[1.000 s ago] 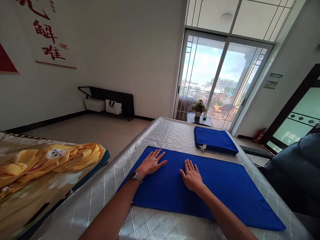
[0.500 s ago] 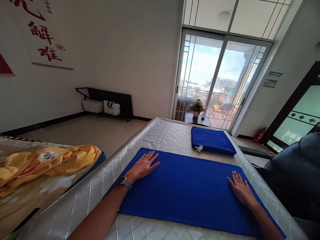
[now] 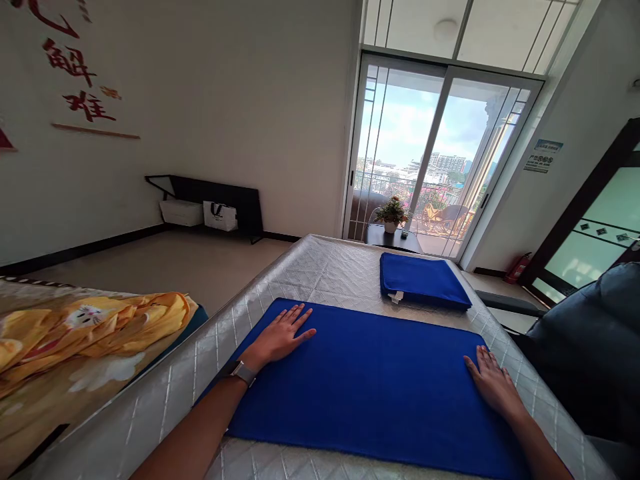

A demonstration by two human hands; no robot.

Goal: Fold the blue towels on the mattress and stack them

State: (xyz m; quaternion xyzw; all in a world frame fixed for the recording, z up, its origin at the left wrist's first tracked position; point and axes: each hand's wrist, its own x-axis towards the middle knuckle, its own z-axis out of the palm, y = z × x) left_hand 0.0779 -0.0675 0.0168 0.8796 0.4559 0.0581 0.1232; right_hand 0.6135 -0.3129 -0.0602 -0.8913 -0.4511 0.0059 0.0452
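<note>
Steadily, two hands are lying flat on one spread blue panel (image 3: 375, 393), one towards each end.

Nearest us, the panel is covering part of the quilted silver mattress (image 3: 305, 273). The left hand (image 3: 280, 338) is resting near its far left corner, fingers fanning wide, one watch (image 3: 244, 373) circling that wrist; the right hand (image 3: 496, 387) is lying along the right edge, fingers sitting closer together, thumb standing off. Neither is gripping anything, and that broad spacing is probably serving to smooth the panel. Just beyond, one folded blue bundle (image 3: 425, 277) is sitting apart, presumably leaving the panel room, one white tag (image 3: 397, 297) poking out; its layers are defying a count. Farther off, one white bin (image 3: 181, 213) and one white bag (image 3: 220, 217) are sharing a low black rack (image 3: 240, 197).
</note>
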